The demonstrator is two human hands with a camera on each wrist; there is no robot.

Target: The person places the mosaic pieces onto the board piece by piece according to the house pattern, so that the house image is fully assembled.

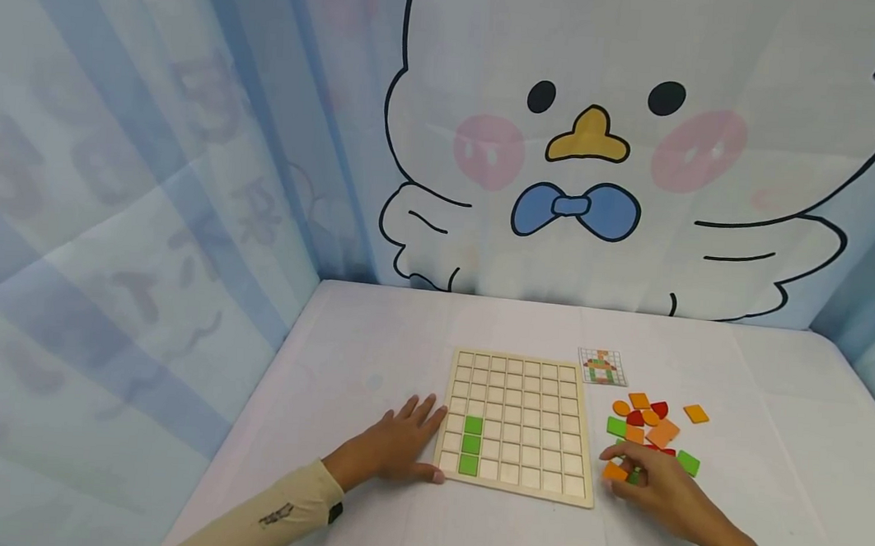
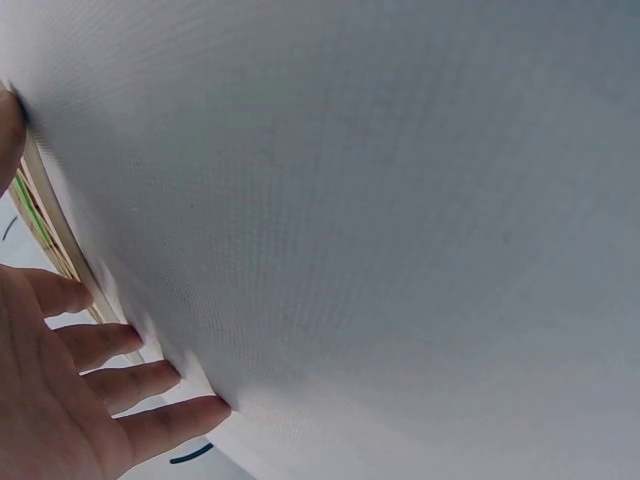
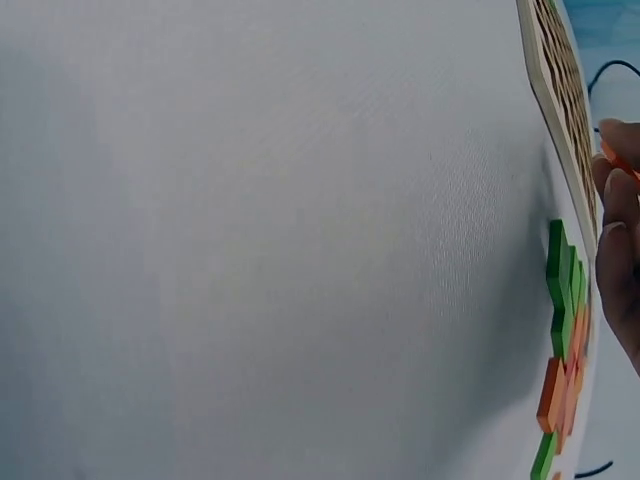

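A wooden grid board [image 1: 518,492] lies on the table, with three green square tiles [image 1: 470,445] in a column in its lower left cells. My left hand [image 1: 399,442] is spread flat along the board's left edge, fingertips and thumb touching or close to the frame; the left wrist view shows the same hand [image 2: 70,380] with its fingers extended. To the right of the board my right hand [image 1: 656,486] pinches an orange tile [image 1: 614,471] between thumb and fingers. That orange tile [image 3: 620,163] is partly hidden by the fingers in the right wrist view.
Loose tiles [image 1: 662,433] in orange, red and green lie in a pile right of the board, some overlapping, partly behind my right hand. A small pattern card [image 1: 602,367] lies by the board's upper right corner. A printed curtain [image 1: 572,255] hangs behind the white table [image 1: 373,360].
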